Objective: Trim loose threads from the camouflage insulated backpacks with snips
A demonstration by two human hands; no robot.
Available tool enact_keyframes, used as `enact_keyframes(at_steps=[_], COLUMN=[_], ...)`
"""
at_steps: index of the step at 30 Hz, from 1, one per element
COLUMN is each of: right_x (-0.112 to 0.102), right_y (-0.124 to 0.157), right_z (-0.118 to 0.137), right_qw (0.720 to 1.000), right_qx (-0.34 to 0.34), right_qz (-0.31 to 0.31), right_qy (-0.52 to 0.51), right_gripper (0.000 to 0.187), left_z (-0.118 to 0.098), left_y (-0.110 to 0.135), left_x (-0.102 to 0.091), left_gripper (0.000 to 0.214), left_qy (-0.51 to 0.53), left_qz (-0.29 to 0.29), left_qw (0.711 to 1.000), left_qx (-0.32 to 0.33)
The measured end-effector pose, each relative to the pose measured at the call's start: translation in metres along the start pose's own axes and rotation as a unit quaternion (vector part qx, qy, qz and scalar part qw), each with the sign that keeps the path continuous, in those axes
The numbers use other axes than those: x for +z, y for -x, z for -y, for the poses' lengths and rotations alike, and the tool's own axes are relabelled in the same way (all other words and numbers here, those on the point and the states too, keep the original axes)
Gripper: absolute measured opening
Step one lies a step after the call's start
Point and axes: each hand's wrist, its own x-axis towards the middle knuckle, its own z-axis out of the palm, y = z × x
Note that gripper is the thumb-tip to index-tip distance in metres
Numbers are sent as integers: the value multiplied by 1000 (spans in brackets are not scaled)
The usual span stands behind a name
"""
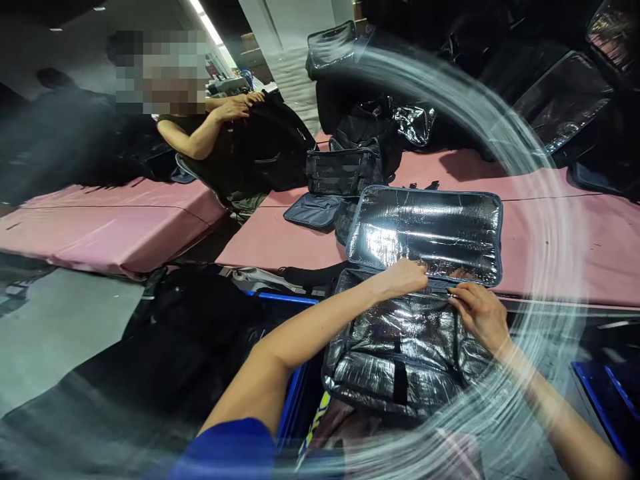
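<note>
An insulated bag [395, 333] with a shiny silver foil lining lies opened in front of me. Its dark-edged foil lid [425, 230] is folded back on the pink table. My left hand [407, 277] is closed at the hinge between lid and body; its fingertips are mostly hidden. A short way to the right, my right hand [480, 312] pinches the dark fabric edge along that same hinge. A dark strap [401, 381] crosses the foil inside the body, whose near part hangs over the table's front edge.
Other dark bags [345, 167] are piled on the pink table [285, 243] beyond. Across to the left, a co-worker's hands [237, 107] rest on a black bag. Blue crates [295, 400] stand below on my left and right. Hazy smears ring the view.
</note>
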Motion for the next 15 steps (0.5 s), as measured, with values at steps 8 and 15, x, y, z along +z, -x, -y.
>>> enact_keyframes(at_steps=[8,15], right_x=[1,3], right_y=[-11,-15], right_z=[13,15], right_qw=[998,998], right_qx=[61,45], right_qz=[-2,19], right_qy=[22,45], right_gripper=[22,22], left_z=[-16,-21], left_y=[13,17], left_x=[23,31], left_gripper=[22,22], left_qy=[-46,-49], left_qz=[-54,-79], left_qw=[995,991], left_qx=[-68,-93])
